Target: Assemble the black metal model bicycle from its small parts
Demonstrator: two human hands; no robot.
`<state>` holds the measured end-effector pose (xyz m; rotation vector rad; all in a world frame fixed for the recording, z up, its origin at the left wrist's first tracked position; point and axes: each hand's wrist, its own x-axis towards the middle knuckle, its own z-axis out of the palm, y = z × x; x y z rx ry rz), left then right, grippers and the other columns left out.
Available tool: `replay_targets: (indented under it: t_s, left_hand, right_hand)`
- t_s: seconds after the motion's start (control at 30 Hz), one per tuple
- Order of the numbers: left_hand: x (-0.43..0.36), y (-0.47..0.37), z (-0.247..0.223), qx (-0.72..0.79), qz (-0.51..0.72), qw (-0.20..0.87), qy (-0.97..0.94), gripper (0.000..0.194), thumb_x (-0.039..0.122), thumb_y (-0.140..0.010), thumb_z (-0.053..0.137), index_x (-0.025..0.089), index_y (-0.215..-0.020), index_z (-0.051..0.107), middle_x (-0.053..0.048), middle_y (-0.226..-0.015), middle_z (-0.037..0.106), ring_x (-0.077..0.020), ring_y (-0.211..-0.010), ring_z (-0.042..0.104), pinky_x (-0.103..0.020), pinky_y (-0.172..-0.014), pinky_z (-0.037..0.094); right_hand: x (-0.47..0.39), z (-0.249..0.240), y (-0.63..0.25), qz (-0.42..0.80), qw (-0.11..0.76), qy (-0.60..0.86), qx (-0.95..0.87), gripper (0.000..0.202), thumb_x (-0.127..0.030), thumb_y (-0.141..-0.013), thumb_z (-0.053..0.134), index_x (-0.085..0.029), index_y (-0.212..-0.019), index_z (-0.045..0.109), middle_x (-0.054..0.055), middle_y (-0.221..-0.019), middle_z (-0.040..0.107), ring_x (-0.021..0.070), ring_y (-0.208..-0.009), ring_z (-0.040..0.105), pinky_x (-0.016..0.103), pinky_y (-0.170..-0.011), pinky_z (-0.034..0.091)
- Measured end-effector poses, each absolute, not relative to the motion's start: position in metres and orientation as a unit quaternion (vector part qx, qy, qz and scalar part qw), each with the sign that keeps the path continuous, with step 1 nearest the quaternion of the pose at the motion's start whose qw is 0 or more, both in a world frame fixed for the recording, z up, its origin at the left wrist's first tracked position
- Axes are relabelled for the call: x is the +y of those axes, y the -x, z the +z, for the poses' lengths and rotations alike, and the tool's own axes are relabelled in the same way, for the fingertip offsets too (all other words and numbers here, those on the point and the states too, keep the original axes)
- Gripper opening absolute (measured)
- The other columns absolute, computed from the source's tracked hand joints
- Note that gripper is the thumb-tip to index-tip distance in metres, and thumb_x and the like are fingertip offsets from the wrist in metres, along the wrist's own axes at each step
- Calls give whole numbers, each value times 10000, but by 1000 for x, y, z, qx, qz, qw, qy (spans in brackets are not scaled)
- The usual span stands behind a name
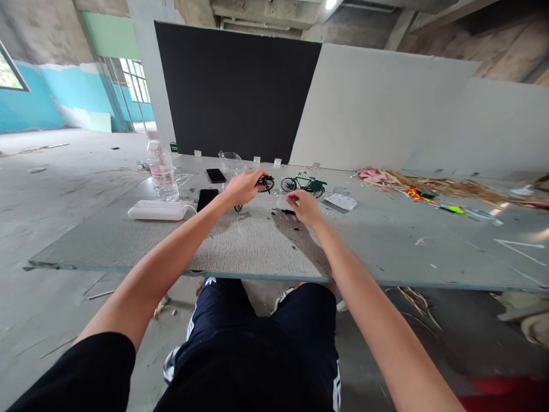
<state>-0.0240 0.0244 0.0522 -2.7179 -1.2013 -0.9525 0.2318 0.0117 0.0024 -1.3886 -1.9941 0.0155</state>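
My left hand is closed on a small black model bicycle. One spoked wheel shows past the fingertips and another below the palm; the hand covers much of the frame. To its right my right hand is held over the table with thumb and fingers pinched together. Whatever may be between those fingertips is too small to make out. Just behind the right hand a green model bicycle stands upright. Slim black pieces lie on the table beside and partly behind the right hand.
Left on the table are a water bottle, a white power strip-like block with a cable, and two phones, one a black phone. A paper slip lies right. Dried stalks and colourful bits lie farther right.
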Motion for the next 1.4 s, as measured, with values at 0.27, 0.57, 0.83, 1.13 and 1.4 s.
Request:
replay_targets:
  t_s: [0.27, 0.57, 0.83, 1.13, 1.4]
  left_hand:
    - [15, 16, 40, -401, -249, 105, 875, 377, 221, -1014, 396, 192, -1377, 491, -154, -1186, 662, -280, -1154, 596, -363, -846, 504]
    - [15, 13, 32, -386, -218, 143, 885, 379, 187, -1003, 417, 197, -1374, 492, -144, -1202, 674, -254, -1203, 574, -328, -857, 503]
    - [14, 14, 33, -390, -224, 142, 882, 370, 194, -1008, 413, 199, -1368, 496, -140, -1207, 676, -256, -1211, 573, -323, -844, 500]
    - [16, 15, 33, -389, -231, 128, 883, 402, 186, -994, 426, 199, -1390, 497, -145, -1219, 674, -269, -1216, 572, -348, -879, 504]
    - [14, 16, 35, -395, -242, 121, 878, 397, 197, -998, 416, 210, -1386, 499, -136, -1215, 681, -257, -1202, 581, -342, -862, 515]
  right_hand:
    - [15, -2, -239, 2, 165, 591, -789, 84, -243, -896, 683, -198, -926, 748, 82, -920, 770, 232, -891, 706, 324, -797, 505]
    - [18, 0, -247, 40, 120, 602, -788, 104, -204, -930, 630, -197, -970, 726, 88, -998, 767, 208, -875, 694, 292, -787, 502]
    - [5, 9, -233, -48, 56, 648, -758, 221, -247, -1006, 518, -212, -1024, 735, 121, -1052, 740, 257, -964, 679, 329, -811, 490]
    - [4, 6, -229, -99, 61, 634, -765, 217, -221, -1007, 476, -179, -1021, 688, 183, -1046, 715, 301, -956, 673, 359, -781, 476]
    - [14, -8, -229, -28, 190, 587, -786, 259, -217, -1033, 327, -150, -1196, 517, 154, -1036, 700, 256, -875, 647, 319, -760, 436]
